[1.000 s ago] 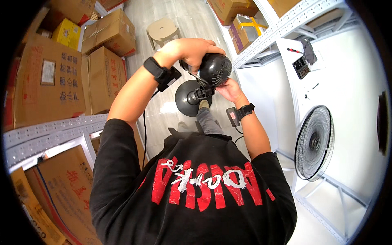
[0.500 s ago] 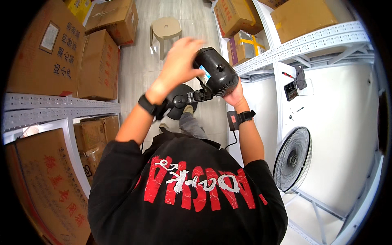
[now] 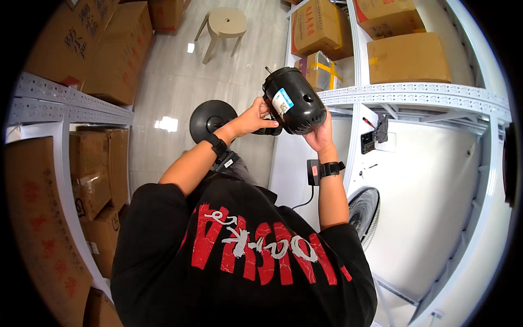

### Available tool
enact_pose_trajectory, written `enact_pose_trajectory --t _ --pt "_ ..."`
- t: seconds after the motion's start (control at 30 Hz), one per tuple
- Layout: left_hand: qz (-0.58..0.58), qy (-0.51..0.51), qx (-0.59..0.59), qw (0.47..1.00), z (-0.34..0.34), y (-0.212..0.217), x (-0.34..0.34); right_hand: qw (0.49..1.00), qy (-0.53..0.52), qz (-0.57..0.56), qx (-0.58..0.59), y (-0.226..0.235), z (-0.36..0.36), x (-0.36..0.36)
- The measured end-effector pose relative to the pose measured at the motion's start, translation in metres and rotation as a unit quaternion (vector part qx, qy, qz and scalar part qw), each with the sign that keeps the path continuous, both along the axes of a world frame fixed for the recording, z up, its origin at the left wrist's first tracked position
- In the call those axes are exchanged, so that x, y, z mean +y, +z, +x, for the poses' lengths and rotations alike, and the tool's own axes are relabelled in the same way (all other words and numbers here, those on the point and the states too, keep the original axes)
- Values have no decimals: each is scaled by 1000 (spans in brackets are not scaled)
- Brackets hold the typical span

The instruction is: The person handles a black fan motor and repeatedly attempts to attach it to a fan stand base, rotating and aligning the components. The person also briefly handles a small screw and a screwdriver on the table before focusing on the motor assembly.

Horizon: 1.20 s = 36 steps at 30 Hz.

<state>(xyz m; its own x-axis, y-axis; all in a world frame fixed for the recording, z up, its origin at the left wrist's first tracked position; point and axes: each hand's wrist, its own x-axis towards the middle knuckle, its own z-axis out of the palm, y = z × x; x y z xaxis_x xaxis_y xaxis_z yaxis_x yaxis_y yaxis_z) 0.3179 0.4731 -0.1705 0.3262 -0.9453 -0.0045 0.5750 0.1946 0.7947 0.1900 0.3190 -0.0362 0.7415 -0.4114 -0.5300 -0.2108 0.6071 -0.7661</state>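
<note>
Holding a black fan motor point(image 3: 297, 111) aloft over the left edge of the white shelf point(image 3: 294, 174). Probably heavy, stiff, slick; best cradled under the vented end point(image 3: 306, 125). Pinching near the label point(image 3: 283, 101) with the left hand's point(image 3: 251, 119) fingers; cupping the vents with the right hand's point(image 3: 320, 135), partly hidden. Beyond, a closed cardboard box point(image 3: 408, 60), contents hidden.

- The head camera looks steeply down from above the shirt point(image 3: 256, 240).
- It sits near, with left hand point(image 3: 251, 118) and right hand point(image 3: 322, 136) just above mid-frame.
- Fisheye breadth bends the shelf frames point(image 3: 414, 94) toward the rim (black at the corners).
</note>
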Motion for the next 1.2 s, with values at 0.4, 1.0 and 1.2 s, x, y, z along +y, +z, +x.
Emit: enact_pose_trajectory --t 0.4,1.0,1.2 --pt "-26 49 32 998 -14 -8 -2 988 68 -138 -5 9 -6 1" --pt "-44 83 40 995 -25 -14 -7 946 36 -321 -20 7 -8 61" --pt "-67 88 46 993 -26 -12 -7 937 13 -350 -22 -2 -14 69"
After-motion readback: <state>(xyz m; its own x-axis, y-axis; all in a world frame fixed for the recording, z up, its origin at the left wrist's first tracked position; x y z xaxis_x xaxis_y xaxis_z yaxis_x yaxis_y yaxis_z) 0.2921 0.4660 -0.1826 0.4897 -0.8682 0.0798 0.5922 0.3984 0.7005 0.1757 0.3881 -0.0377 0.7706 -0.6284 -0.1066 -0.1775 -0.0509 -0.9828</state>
